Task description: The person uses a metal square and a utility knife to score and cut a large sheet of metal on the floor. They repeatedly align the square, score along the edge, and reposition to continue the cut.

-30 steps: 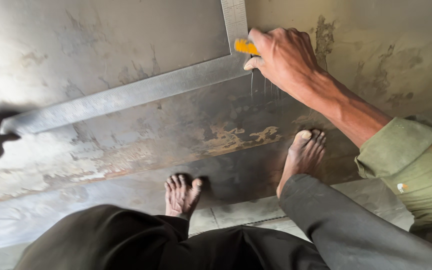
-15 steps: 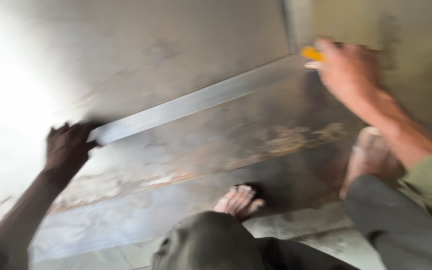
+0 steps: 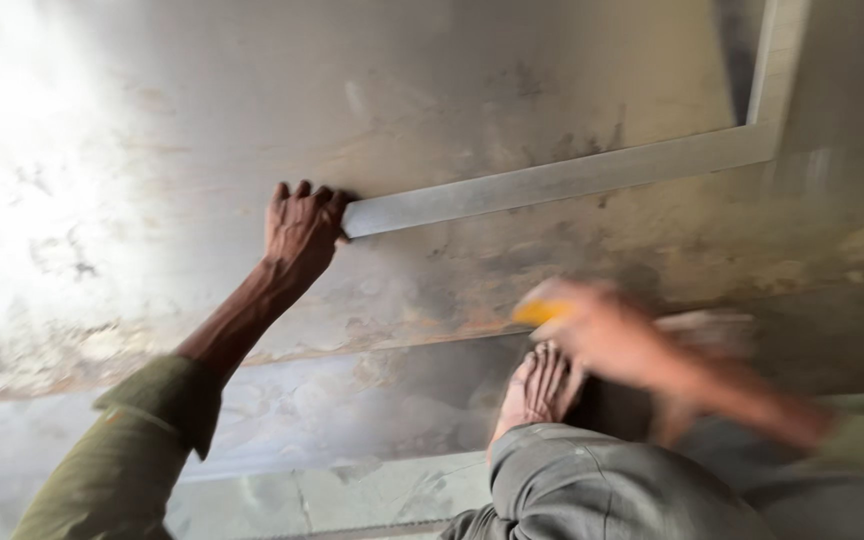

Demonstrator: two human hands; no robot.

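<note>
The long grey L-shaped metal square (image 3: 562, 180) is lying flat on the large stained grey metal sheet (image 3: 512, 70), which is resting on the floor. Its long blade is running from the left end near the middle of the sheet up to the right, where it is meeting the short blade that is rising toward the top edge of the view.

The left hand (image 3: 300, 232) is pressing on the sheet at the left end of the square's long blade. Its fingers (image 3: 297, 195) are curling slightly and the fingertips are touching the blade's end; the hand is bracing the square rather than enclosing it, so the grip is not clenched around anything. The olive-green sleeve (image 3: 122, 455) is covering the forearm below and left of the square.

The right hand (image 3: 602, 330) is appearing blurred below the square's long blade and apart from it. Its grip is closing on a small yellow marking tool (image 3: 540, 312), whose tip is projecting to the left of the fingers. The exact kind of tool is not discernible through the blur.

A bare foot (image 3: 542, 385) is standing on the sheet just below the right hand. A second foot (image 3: 707, 330) is partly hidden behind that hand. A grey trouser leg (image 3: 612, 485) is filling the lower right, further below the square.
</note>
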